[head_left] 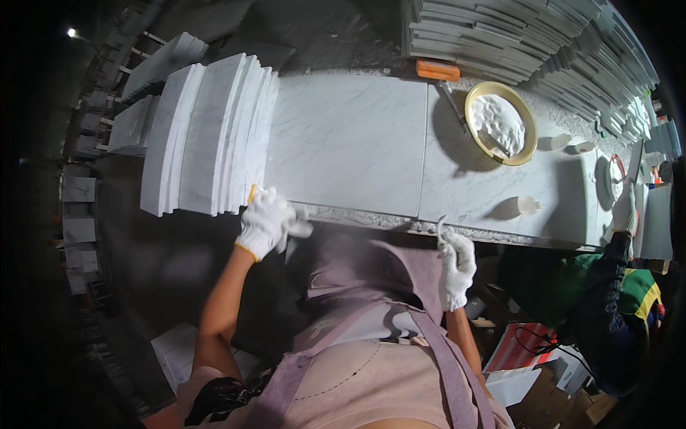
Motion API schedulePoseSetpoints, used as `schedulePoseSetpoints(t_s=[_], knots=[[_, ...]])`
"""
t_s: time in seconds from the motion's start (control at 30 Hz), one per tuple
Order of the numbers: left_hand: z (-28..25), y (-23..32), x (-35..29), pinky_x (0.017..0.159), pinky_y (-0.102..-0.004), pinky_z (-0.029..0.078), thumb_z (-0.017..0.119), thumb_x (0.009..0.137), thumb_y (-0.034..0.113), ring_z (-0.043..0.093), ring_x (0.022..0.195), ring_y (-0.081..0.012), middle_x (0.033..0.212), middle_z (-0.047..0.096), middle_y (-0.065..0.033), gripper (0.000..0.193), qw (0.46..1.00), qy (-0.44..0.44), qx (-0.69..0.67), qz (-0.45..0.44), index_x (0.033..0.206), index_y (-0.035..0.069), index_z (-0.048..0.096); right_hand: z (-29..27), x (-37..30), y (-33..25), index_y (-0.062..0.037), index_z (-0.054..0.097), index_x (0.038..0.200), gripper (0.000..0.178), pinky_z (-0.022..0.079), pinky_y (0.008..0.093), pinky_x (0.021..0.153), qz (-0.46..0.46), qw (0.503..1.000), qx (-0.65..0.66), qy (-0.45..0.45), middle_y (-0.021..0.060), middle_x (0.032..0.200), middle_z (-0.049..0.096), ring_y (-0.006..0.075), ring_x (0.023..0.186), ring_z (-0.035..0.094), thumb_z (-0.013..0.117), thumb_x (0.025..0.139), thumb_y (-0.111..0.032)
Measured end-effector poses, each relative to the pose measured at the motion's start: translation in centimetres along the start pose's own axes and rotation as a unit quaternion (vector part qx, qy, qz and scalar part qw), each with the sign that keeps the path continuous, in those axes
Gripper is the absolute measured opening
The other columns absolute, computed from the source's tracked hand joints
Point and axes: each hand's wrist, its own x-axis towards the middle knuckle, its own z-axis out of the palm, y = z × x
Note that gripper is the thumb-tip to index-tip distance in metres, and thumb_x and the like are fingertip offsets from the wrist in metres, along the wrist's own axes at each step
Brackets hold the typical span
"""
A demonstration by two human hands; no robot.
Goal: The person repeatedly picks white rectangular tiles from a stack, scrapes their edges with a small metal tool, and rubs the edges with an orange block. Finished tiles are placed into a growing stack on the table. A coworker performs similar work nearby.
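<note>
My left hand point(264, 223), in a white knit glove with a yellow cuff, is at the near edge of the bench, beside the standing stone slabs point(214, 136). Its fingers look closed on a bunched white cloth point(301, 227) with a yellow edge, perhaps a loose glove; motion smears it. Also gloved in white, my right hand point(457, 270) is closed at the bench's front edge. A thin, curved, pale piece point(441, 224) sticks up from it; its kind does not show. Between my hands, a grey-veined white slab point(350, 139) lies flat on the bench.
On the right stand a yellow-rimmed bowl point(530, 121) of white paste, a small pale bottle point(529, 205) and an orange block point(437, 70). Slabs are stacked behind point(493, 36). A co-worker's gloved hand point(624, 211) works at far right. Boxes point(518, 347) lie below.
</note>
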Motion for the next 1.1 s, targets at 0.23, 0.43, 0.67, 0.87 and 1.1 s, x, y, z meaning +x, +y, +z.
schedulePoseSetpoints(t_s=[0.23, 0.43, 0.67, 0.87, 1.1], knots=[[0.1, -1.5, -9.0, 0.085, -0.0335, 0.051, 0.057, 0.100, 0.036, 0.072, 0.095, -0.0159, 0.116, 0.079, 0.0028, 0.029, 0.927, -0.067, -0.363, -0.070, 0.091, 0.014, 0.074, -1.7, -2.3, 1.0, -0.0015, 0.071, 0.119, 0.017, 0.056, 0.0257, 0.073, 0.105, 0.993, 0.039, 0.029, 0.0056, 0.119, 0.067, 0.0110, 0.092, 0.065, 0.066, 0.103, -0.004], [-5.6, 5.6, -0.9, 0.080, -0.0436, 0.053, 0.064, 0.084, 0.008, 0.065, 0.096, -0.0295, 0.102, 0.072, -0.0064, 0.031, 0.857, 0.462, -0.193, 0.123, 0.110, 0.018, 0.077, -1.7, -4.6, -0.6, -0.0016, 0.069, 0.121, 0.016, 0.055, 0.0249, 0.073, 0.092, 0.996, 0.010, 0.019, 0.0060, 0.118, 0.065, 0.0099, 0.090, 0.063, 0.064, 0.105, -0.005], [-19.8, 14.6, 14.1, 0.091, -0.0475, 0.054, 0.067, 0.095, 0.035, 0.068, 0.105, -0.0309, 0.109, 0.076, -0.0077, 0.019, 0.891, 0.366, -0.225, 0.146, 0.103, 0.024, 0.080, -3.7, -8.0, -2.4, -0.0007, 0.069, 0.120, 0.016, 0.055, 0.0258, 0.078, 0.051, 0.990, -0.024, 0.127, 0.0073, 0.116, 0.067, 0.0119, 0.093, 0.066, 0.063, 0.105, -0.004], [-21.6, 20.3, 9.1, 0.085, -0.0465, 0.054, 0.075, 0.090, 0.046, 0.073, 0.111, -0.0238, 0.110, 0.080, -0.0024, 0.018, 0.962, 0.080, 0.105, 0.237, 0.101, 0.034, 0.084, -4.6, -12.3, -2.1, -0.0013, 0.070, 0.121, 0.018, 0.055, 0.0263, 0.076, 0.136, 0.978, -0.056, 0.150, 0.0054, 0.113, 0.069, 0.0113, 0.089, 0.066, 0.064, 0.105, -0.008], [-16.2, 10.3, 4.9, 0.073, -0.0418, 0.056, 0.072, 0.089, 0.034, 0.075, 0.098, -0.0242, 0.101, 0.079, -0.0071, 0.016, 0.974, -0.053, -0.046, 0.213, 0.095, 0.025, 0.084, -4.4, -8.7, -3.1, -0.0019, 0.075, 0.112, 0.018, 0.055, 0.0338, 0.096, 0.079, 0.995, -0.012, 0.062, 0.0113, 0.112, 0.071, 0.0218, 0.107, 0.068, 0.067, 0.096, 0.002]])
